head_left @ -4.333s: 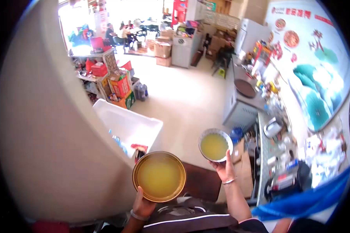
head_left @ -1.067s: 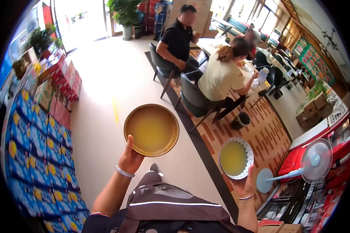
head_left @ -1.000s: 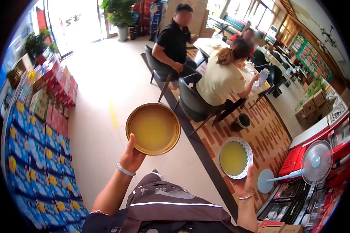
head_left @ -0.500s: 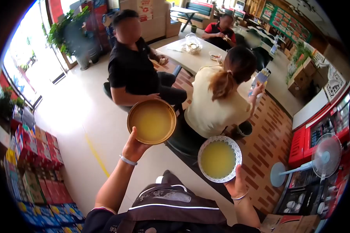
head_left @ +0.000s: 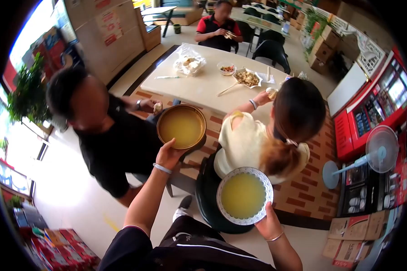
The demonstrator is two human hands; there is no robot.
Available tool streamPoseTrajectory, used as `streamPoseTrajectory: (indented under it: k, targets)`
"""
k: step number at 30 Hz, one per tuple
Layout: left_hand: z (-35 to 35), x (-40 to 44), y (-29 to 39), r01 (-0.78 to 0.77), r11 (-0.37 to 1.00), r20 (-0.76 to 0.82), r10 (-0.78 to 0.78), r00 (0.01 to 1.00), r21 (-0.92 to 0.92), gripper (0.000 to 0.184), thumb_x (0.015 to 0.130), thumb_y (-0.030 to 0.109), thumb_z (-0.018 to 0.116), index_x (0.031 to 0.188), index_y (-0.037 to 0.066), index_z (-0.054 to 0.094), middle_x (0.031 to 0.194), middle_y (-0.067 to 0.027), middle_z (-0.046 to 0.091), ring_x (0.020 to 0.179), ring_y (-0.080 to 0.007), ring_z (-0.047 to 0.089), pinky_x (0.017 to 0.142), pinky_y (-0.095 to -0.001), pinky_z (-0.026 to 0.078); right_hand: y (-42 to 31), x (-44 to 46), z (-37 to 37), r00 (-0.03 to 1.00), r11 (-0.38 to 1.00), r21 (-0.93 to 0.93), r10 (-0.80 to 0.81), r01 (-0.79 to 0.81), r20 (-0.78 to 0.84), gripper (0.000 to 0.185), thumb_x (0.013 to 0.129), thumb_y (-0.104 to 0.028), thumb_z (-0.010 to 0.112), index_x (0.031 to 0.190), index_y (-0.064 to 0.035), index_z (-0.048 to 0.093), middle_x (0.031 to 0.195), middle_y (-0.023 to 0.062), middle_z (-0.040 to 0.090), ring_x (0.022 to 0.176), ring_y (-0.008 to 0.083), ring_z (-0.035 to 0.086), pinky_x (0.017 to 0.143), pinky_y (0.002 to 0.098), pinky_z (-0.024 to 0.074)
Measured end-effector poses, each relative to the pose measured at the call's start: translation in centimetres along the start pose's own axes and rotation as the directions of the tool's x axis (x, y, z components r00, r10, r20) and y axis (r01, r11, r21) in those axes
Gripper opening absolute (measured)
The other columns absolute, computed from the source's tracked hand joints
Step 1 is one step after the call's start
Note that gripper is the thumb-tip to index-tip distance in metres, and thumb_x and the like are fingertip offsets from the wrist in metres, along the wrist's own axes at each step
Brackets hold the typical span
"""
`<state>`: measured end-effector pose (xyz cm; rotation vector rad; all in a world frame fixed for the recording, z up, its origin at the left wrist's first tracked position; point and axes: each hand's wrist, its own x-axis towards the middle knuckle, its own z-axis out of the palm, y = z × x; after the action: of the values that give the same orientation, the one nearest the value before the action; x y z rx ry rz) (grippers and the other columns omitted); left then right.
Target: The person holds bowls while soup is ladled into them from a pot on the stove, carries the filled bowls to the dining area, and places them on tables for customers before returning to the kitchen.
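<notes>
1. the left hand (head_left: 168, 156), at centre frame, grips the brown bowl (head_left: 182, 109) from its near side; the right hand (head_left: 269, 223), lower right of centre, grips the patterned bowl (head_left: 267, 186), thumb at the rim.
2. both bowls hold yellow liquid (head_left: 244, 196); with such one-sided support, a rolled wrist could send it over an edge.
3. at left, the person in black (head_left: 117, 131) has a hand near the brown bowl; a raised arm could knock it, though the gap is hard to judge.
4. right of centre, the person in cream (head_left: 244, 144) sits just beyond the patterned bowl; leaning back might jog it.
5. at lower centre, a shoe (head_left: 184, 203) is near the dark chair (head_left: 208, 198); a stumble could jolt both bowls.
</notes>
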<state>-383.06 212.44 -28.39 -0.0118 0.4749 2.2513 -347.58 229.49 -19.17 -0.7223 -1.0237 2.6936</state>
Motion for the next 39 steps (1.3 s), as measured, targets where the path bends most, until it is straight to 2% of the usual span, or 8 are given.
streamPoseTrajectory:
  k: [2,7,9,13,20,25,33,39]
  targets:
    - [-2.4,4.8,1.9,0.026,0.998,0.001,-0.026,1.000,0.052,0.036,0.087,0.008,0.054,0.120,-0.004,0.046,0.122,-0.0181,0.053,0.115,-0.0307,0.050,0.101,-0.0455,0.039,1.2,1.9,1.2,0.998,0.999,0.020,-0.028,0.029,-0.048,0.057,0.093,-0.045,0.044,0.130,-0.0007,0.041,0.128,0.0080,0.051,0.117,0.0199,0.049,0.098,0.0352,0.0385]
    - [-4.0,15.2,4.7,0.058,0.990,-0.010,-0.058,0.998,0.131,0.029,0.089,0.011,0.054,0.114,-0.003,0.051,0.113,-0.0155,0.059,0.109,-0.0272,0.055,0.096,-0.0418,0.043,2.4,5.7,3.5,0.995,0.998,0.041,-0.047,0.051,-0.091,0.062,0.091,-0.045,0.049,0.138,-0.0083,0.030,0.136,0.0059,0.043,0.124,0.0229,0.041,0.104,0.0385,0.0309]
    - [-6.6,19.9,5.6,0.131,0.977,0.033,-0.139,0.990,0.169,0.028,0.090,0.013,0.054,0.114,-0.001,0.052,0.113,-0.0143,0.059,0.109,-0.0269,0.054,0.095,-0.0419,0.044,3.3,7.1,4.1,0.990,0.995,0.069,-0.058,0.067,-0.126,0.062,0.091,-0.044,0.049,0.138,-0.0084,0.031,0.136,0.0060,0.043,0.124,0.0228,0.041,0.105,0.0386,0.0308]
    - [-6.9,25.7,5.5,0.129,0.985,-0.039,-0.125,0.991,0.112,0.028,0.090,0.013,0.054,0.115,0.001,0.051,0.115,-0.0126,0.058,0.110,-0.0285,0.054,0.099,-0.0449,0.041,4.1,9.3,5.5,0.973,0.986,0.119,-0.090,0.117,-0.215,0.056,0.092,-0.041,0.050,0.129,-0.0010,0.041,0.125,0.0076,0.052,0.116,0.0202,0.050,0.098,0.0361,0.0383]
    - [-11.1,34.5,5.5,0.113,0.989,-0.074,-0.106,0.992,0.096,0.034,0.086,0.019,0.062,0.115,0.005,0.052,0.113,-0.0120,0.059,0.108,-0.0284,0.054,0.097,-0.0471,0.042,4.5,12.2,6.0,0.950,0.985,0.133,-0.068,0.113,-0.304,0.058,0.088,-0.040,0.058,0.128,-0.0016,0.042,0.121,0.0078,0.055,0.111,0.0197,0.054,0.096,0.0355,0.0407]
    - [-12.1,37.5,5.3,0.136,0.989,-0.160,-0.126,0.979,0.057,0.044,0.085,0.025,0.065,0.119,0.004,0.047,0.119,-0.0153,0.051,0.111,-0.0313,0.048,0.100,-0.0477,0.038,4.5,12.7,5.7,0.940,0.981,0.156,-0.057,0.115,-0.336,0.057,0.086,-0.040,0.061,0.125,-0.0019,0.046,0.118,0.0078,0.058,0.107,0.0192,0.055,0.093,0.0343,0.0426]
    - [-13.8,40.0,6.0,0.140,0.989,-0.141,-0.132,0.981,0.051,0.059,0.083,0.029,0.066,0.125,-0.002,0.038,0.121,-0.0246,0.043,0.114,-0.0401,0.043,0.101,-0.0495,0.037,4.0,13.5,6.8,0.929,0.976,0.178,-0.052,0.125,-0.366,0.060,0.083,-0.041,0.064,0.124,-0.0011,0.046,0.117,0.0085,0.058,0.106,0.0191,0.056,0.093,0.0334,0.0431]
    - [-15.7,41.0,6.3,0.213,0.975,-0.115,-0.206,0.972,0.055,0.060,0.082,0.038,0.066,0.124,0.001,0.042,0.121,-0.0165,0.049,0.115,-0.0311,0.046,0.100,-0.0427,0.038,3.4,13.8,7.3,0.937,0.977,0.162,-0.076,0.138,-0.341,0.059,0.086,-0.040,0.061,0.125,0.0006,0.045,0.119,0.0086,0.057,0.108,0.0189,0.055,0.094,0.0336,0.0420]
